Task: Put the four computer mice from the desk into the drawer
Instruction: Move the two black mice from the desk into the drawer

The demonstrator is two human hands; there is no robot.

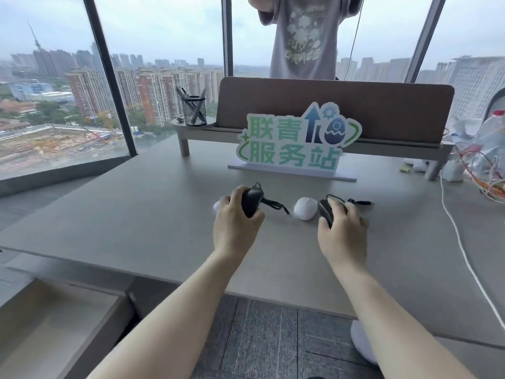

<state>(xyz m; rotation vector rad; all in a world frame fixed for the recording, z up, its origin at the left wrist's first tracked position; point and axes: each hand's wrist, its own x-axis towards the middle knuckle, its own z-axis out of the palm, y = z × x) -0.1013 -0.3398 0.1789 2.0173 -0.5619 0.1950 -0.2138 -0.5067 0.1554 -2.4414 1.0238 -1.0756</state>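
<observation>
Standing sign (296, 140) on table (136, 214), 12 o'clock from the hands: "联青" over "服务站", green. Shirt (303, 36) print: not legible.

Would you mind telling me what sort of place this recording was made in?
Most likely a high-rise office: a desk against floor-to-ceiling windows over city tower blocks, a mesh pen holder on a desk shelf, and a cut-out standing sign.

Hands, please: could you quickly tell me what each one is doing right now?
Left hand: closed on a black mouse.
Right hand: closed on another black mouse.
</observation>
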